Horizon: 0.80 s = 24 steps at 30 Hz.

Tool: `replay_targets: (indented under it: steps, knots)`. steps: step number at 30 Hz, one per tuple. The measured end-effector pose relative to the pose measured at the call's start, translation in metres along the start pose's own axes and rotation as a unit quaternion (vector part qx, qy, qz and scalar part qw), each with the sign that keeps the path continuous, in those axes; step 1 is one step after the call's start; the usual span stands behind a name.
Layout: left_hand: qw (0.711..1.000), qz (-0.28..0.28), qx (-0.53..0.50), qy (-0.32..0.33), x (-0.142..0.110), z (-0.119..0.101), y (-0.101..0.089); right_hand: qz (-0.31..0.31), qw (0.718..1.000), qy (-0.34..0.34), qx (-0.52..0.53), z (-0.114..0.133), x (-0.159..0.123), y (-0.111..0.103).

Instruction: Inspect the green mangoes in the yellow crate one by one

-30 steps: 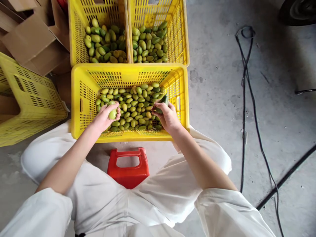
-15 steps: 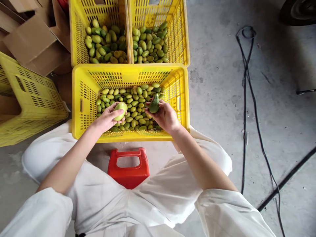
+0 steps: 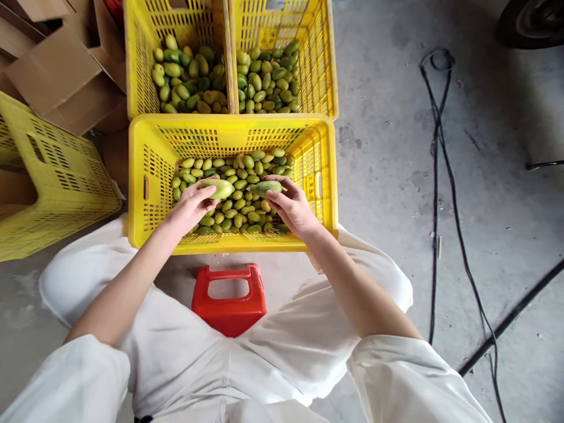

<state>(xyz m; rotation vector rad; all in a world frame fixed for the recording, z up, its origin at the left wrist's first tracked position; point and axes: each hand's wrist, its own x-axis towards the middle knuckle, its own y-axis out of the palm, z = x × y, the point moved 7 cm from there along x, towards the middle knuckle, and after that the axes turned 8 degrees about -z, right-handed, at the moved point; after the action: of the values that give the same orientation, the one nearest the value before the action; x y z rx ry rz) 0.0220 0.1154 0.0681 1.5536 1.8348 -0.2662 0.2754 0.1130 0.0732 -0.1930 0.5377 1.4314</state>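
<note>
Above the nearest yellow crate [image 3: 233, 242], both of my hands hold fruit. My left hand [image 3: 190, 205] is closed around a pale yellow-green oval fruit [image 3: 219, 189], its tip pointing right. In the fingers of my right hand [image 3: 296, 207] lies a darker green fruit [image 3: 265, 187] that narrows to a point on the left and shows a short stem on the right. The two fruits are a small gap apart. Below them, many small green and yellowish fruits [image 3: 240, 204] cover the bottom of the crate; my hands hide some of these.
Two more yellow crates [image 3: 230, 59] with similar fruits stand just beyond. On the left are another yellow crate [image 3: 66, 176] and cardboard boxes [image 3: 55, 76]. A red plastic stool [image 3: 229, 314] is between my legs. Black cables [image 3: 453, 194] lie on the concrete floor at right, near a wheel [image 3: 531, 23].
Both fruits have been turned in my hands from a more upright pose to lying sideways. My right hand has rolled over, its back now facing up more. The crates have stayed put.
</note>
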Motion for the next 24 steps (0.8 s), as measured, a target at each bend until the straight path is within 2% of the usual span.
replay_targets:
  steps: [5,9,13,19,24]
  knots:
    - [0.999,-0.029,-0.01,0.035,0.002,-0.002,-0.005,-0.003,1.0,-0.005,-0.004,-0.003,0.001,-0.002]
    - [0.998,-0.045,-0.028,0.016,-0.003,-0.001,-0.004,-0.017,1.0,0.005,0.015,-0.004,0.001,-0.003]
    - [0.999,-0.03,-0.031,-0.023,-0.006,0.003,-0.002,-0.004,0.999,0.011,0.035,-0.002,-0.001,0.001]
    - [0.999,0.035,-0.011,-0.021,-0.009,-0.002,0.008,-0.027,1.0,0.005,0.01,-0.004,-0.002,-0.003]
    - [0.999,0.003,-0.012,-0.034,-0.008,-0.004,0.008,-0.017,0.998,0.054,0.041,-0.018,0.005,-0.004]
